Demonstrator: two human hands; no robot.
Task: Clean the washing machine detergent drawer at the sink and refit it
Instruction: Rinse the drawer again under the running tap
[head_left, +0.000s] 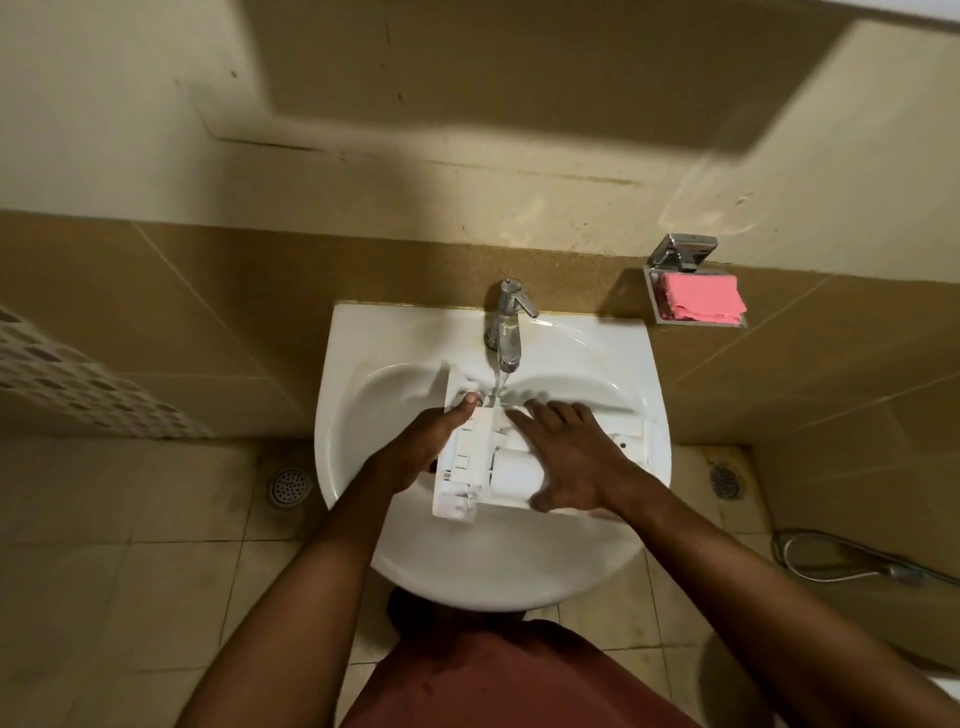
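Note:
The white plastic detergent drawer (475, 457) lies across the basin of the white sink (353, 415), its far end under the chrome tap (506, 325). Water runs from the tap onto that far end. My left hand (421, 449) grips the drawer's left side, thumb up on its top edge. My right hand (569, 457) lies flat over the drawer's right part, fingers spread toward the water stream, thumb hooked on the near edge. Part of the drawer is hidden beneath both hands.
A chrome wall soap dish (693, 296) holding a pink cloth hangs right of the sink. Floor drains sit at the left (290, 486) and right (726, 480). A shower hose and handset (857, 564) lie on the tiled floor at the right.

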